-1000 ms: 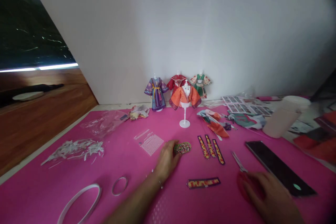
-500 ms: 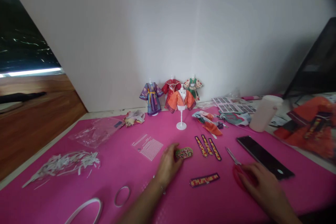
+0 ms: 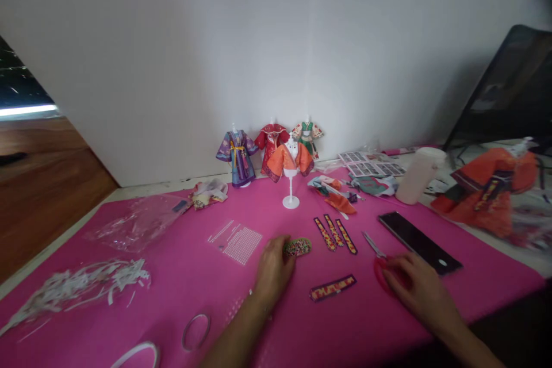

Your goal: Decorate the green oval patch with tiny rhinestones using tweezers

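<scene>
Under the fingers and thumb of my left hand point(image 3: 276, 267) is the left end of a small oval piece point(image 3: 302, 246), covered in many-coloured specks with a yellow-green rim. It rests at the pink mat. Fingers of my right hand point(image 3: 411, 284) are closed about the red handles of a pair of scissors point(image 3: 374, 246), whose blades point away to the upper left. Between the hands, one dark-edged patterned strip point(image 3: 333, 288) lies crosswise. Beyond it are three similar strips point(image 3: 334, 233) side by side. An orange doll robe point(image 3: 288, 160) hangs on a white stand in front.
Several doll outfits on stands point(image 3: 237, 155) line the wall. A sheet of small white dots point(image 3: 238, 242), paper shreds point(image 3: 81, 287) and clear plastic point(image 3: 133, 221) lie left. A black flat case point(image 3: 416, 241), a pale bottle point(image 3: 420, 175) and an orange doll outfit point(image 3: 487, 190) are right.
The view has turned slightly to the right, so everything sits further left in it. Both hands keep their places at the oval piece and the scissors.
</scene>
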Available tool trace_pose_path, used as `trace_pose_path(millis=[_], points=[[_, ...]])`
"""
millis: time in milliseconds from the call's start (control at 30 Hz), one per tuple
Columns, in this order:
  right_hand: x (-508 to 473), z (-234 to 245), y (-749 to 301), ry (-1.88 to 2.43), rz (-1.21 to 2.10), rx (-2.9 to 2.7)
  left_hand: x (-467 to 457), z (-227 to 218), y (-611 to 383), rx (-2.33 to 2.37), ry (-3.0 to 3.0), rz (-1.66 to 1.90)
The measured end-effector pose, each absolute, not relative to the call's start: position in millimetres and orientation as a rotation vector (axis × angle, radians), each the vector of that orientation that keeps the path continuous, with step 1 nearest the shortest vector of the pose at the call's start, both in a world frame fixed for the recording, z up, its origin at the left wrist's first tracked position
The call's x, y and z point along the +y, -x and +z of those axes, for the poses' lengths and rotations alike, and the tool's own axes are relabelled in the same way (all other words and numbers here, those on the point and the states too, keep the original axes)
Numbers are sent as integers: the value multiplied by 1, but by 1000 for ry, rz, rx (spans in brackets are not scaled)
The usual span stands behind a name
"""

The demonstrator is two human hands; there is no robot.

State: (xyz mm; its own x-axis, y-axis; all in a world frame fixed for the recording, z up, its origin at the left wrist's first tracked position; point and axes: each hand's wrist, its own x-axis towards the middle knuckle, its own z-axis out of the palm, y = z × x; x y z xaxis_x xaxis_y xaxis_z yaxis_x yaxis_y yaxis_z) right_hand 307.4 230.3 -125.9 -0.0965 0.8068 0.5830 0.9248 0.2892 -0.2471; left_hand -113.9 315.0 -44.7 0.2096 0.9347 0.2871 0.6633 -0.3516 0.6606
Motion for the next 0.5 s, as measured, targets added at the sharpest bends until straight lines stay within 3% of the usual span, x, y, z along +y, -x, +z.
trace_pose_path(millis=[500], points=[[224, -117, -301, 1580, -228, -1900, 309, -36, 108, 1478, -2207, 891]])
